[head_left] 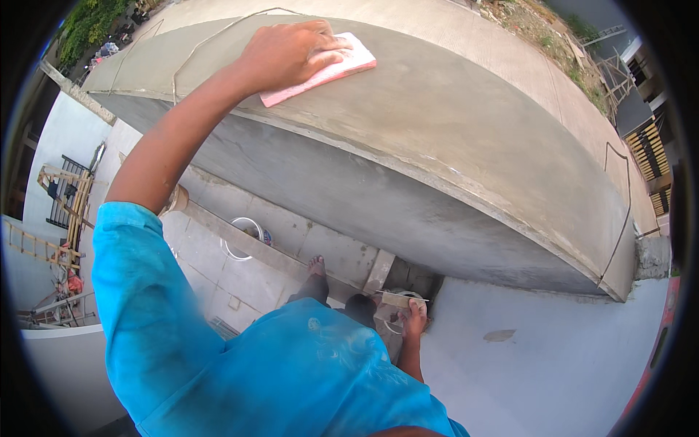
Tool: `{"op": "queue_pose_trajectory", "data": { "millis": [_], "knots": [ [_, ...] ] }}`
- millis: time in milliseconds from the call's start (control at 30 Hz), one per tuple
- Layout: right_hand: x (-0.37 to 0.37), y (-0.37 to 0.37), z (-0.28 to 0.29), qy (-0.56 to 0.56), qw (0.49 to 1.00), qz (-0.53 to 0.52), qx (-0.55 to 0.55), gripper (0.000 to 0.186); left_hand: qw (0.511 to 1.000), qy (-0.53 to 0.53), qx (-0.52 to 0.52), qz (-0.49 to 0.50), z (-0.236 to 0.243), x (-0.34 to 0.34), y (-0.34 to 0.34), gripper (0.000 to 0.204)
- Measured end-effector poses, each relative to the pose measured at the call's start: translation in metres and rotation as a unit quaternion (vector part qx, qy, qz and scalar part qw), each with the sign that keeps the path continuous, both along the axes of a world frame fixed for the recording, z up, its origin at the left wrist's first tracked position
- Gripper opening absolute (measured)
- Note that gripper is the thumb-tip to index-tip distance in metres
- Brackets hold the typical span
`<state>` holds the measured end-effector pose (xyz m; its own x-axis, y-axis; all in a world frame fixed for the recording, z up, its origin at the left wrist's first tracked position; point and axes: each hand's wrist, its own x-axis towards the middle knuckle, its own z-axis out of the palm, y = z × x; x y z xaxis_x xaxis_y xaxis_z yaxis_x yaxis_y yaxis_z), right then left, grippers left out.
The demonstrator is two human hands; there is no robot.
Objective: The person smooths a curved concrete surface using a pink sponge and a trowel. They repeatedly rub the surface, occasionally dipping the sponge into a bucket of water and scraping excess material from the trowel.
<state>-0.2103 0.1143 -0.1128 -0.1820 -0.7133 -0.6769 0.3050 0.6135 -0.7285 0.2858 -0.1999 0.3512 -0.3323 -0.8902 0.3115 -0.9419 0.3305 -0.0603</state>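
Note:
My left hand [287, 54] reaches far up and grips a flat pink-and-white foam block [357, 61], pressing it to the grey top of a plastered ledge [466, 120] near its front edge. The fingers curl over the block's upper side. Low in the view, my right hand [413, 319] is closed round a flat, thin-edged trowel [397, 299], held level away from the ledge. Part of a round white rim shows beneath this hand; what it belongs to is mostly hidden.
A bucket [265, 238] stands on the paved floor below, beside a long plank [237, 237] under my legs. Thin cord [175, 76] lies across the ledge at the left. Bamboo ladders [44, 246] and poles stand far left. A pale wall [539, 349] is at lower right.

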Motion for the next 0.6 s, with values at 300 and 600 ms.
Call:
{"op": "queue_pose_trajectory", "data": {
  "millis": [300,600],
  "knots": [
    [0.049,-0.04,0.02,-0.016,0.996,0.062,-0.069,0.025,0.993,0.045,-0.02,-0.106,-0.007,-0.007,-0.03,0.034],
    [0.096,-0.056,0.043,-0.003,0.991,0.101,-0.083,0.028,0.998,-0.026,-0.033,-0.04,0.019,0.055,-0.01,0.029]
  ]
}}
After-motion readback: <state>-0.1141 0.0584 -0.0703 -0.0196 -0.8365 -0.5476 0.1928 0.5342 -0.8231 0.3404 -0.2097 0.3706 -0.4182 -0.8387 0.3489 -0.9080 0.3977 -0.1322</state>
